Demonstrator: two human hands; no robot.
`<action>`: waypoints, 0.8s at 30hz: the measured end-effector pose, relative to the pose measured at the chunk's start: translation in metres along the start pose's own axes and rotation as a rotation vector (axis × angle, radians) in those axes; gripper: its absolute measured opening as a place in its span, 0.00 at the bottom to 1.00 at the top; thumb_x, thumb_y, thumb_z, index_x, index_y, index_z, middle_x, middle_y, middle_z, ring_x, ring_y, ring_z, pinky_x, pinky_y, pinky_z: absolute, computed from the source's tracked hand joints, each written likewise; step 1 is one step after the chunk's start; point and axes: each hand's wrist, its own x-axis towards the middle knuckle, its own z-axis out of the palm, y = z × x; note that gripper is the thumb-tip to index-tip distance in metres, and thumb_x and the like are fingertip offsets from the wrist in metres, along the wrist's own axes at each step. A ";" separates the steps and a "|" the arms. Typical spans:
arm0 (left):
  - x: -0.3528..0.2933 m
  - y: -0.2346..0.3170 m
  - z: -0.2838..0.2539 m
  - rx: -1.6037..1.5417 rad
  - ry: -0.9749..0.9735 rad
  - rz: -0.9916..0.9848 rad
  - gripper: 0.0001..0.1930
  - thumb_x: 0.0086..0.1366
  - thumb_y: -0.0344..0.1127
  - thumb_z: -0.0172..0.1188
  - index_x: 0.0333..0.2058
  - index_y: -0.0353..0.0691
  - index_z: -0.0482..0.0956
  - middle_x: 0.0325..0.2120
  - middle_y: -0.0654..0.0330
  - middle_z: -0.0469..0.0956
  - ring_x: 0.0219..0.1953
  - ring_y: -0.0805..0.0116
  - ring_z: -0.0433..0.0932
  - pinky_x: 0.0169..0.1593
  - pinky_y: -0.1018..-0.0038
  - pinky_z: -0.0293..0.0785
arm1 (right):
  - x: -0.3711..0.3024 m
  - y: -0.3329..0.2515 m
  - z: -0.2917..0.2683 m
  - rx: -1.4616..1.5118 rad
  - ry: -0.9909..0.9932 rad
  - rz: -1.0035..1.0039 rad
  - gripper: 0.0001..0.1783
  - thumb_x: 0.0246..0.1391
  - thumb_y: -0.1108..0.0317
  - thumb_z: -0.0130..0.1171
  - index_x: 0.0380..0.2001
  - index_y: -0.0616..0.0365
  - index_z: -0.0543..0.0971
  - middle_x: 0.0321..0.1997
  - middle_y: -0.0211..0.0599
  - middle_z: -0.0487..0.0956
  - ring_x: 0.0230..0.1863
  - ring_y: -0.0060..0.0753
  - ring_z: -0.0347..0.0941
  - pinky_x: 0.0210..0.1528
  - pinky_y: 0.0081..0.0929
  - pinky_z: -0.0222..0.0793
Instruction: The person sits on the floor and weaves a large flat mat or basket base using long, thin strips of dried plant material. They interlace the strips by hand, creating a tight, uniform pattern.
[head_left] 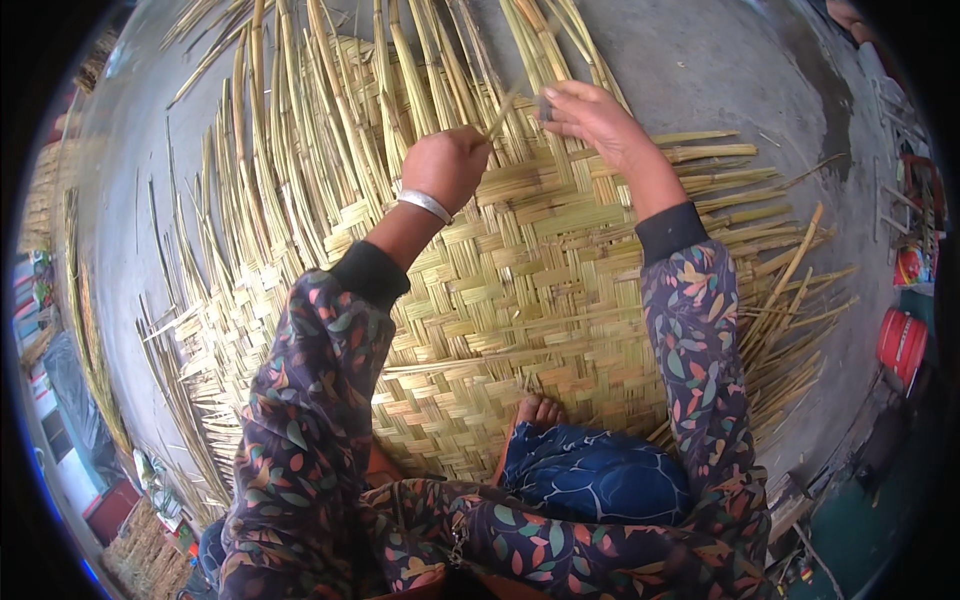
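A half-woven mat of flattened, yellow-green reed strips (505, 290) spreads beneath my arms. My left hand (445, 170), with a pale bangle at the wrist, is closed in a fist above its far part. A short piece of reed strip (500, 115) sticks up from that fist, slightly blurred. To the right, my right hand (590, 118) hovers over the strips with its fingers stretched out and parted. Something small and dark (545, 104) shows at its fingertips, too unclear to name. Long unwoven reed ends (340, 110) fan out beyond both hands.
My bare foot (540, 410) rests on the mat's near part. Loose strip ends (790, 300) jut out on the right across the grey concrete floor (690, 60). A red bucket (901, 345) stands at the far right. A bundle of thin stalks (85, 310) lies along the left.
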 end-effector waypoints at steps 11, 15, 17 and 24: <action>-0.004 -0.020 0.043 -0.568 0.308 -0.504 0.11 0.55 0.37 0.59 0.29 0.32 0.79 0.19 0.58 0.79 0.21 0.74 0.76 0.27 0.77 0.72 | 0.084 0.005 0.045 -1.252 0.207 -0.070 0.26 0.46 0.51 0.60 0.44 0.59 0.74 0.42 0.46 0.77 0.42 0.49 0.74 0.45 0.39 0.68; -0.004 -0.027 0.050 -0.563 0.335 -0.488 0.11 0.56 0.36 0.59 0.29 0.31 0.78 0.19 0.60 0.78 0.21 0.77 0.75 0.27 0.79 0.72 | 0.103 0.008 0.049 -1.206 0.173 0.018 0.22 0.41 0.59 0.60 0.40 0.59 0.76 0.44 0.45 0.78 0.46 0.44 0.74 0.48 0.39 0.69; -0.003 -0.017 0.046 -0.453 0.316 -0.494 0.11 0.56 0.37 0.60 0.30 0.33 0.79 0.19 0.59 0.79 0.22 0.75 0.76 0.30 0.77 0.73 | 0.114 0.017 0.035 -0.869 0.162 -0.055 0.23 0.38 0.61 0.64 0.39 0.63 0.76 0.41 0.44 0.78 0.43 0.40 0.75 0.45 0.36 0.70; -0.004 -0.015 0.047 -0.350 0.262 -0.381 0.12 0.57 0.40 0.58 0.33 0.38 0.80 0.24 0.54 0.80 0.28 0.63 0.79 0.35 0.71 0.74 | 0.053 -0.015 0.021 -0.040 -0.133 -0.013 0.11 0.48 0.64 0.63 0.35 0.51 0.74 0.33 0.23 0.75 0.34 0.15 0.69 0.40 0.18 0.64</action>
